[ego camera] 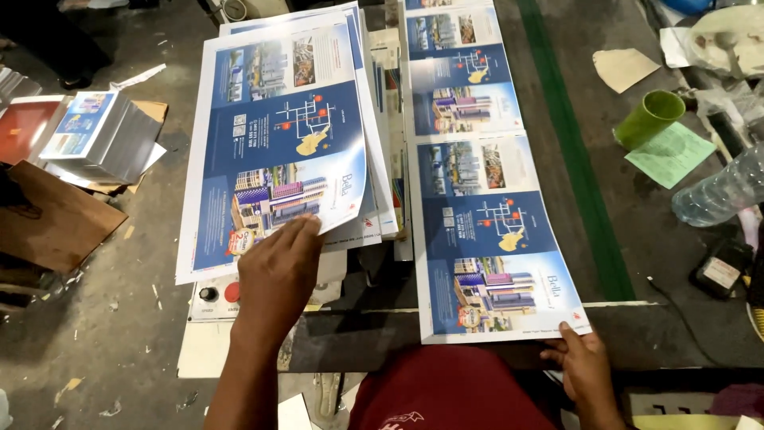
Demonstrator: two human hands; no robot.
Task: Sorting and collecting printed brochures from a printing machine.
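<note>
On blue printed sheets (282, 151), left hand (278, 275), fingers flat

floor (119, 318): grey, littered | bench (629, 159): dark, green stripe (573, 151)

The left hand (274, 271) reaches forward from the lower middle of the view, its bare forearm rising steeply from the bottom edge. It lies palm down, back of the hand to the camera, fingers held together and stretched ahead — the fingertips (306, 224) pointing up and slightly right, pressed flat (the thumb is tucked out of sight). The right hand (585, 362) sits low at the right, close to the body, wrist bent inward. Its fingers are loosely spread and pointing up-left — flat rather than curled, gripping nothing.
</note>
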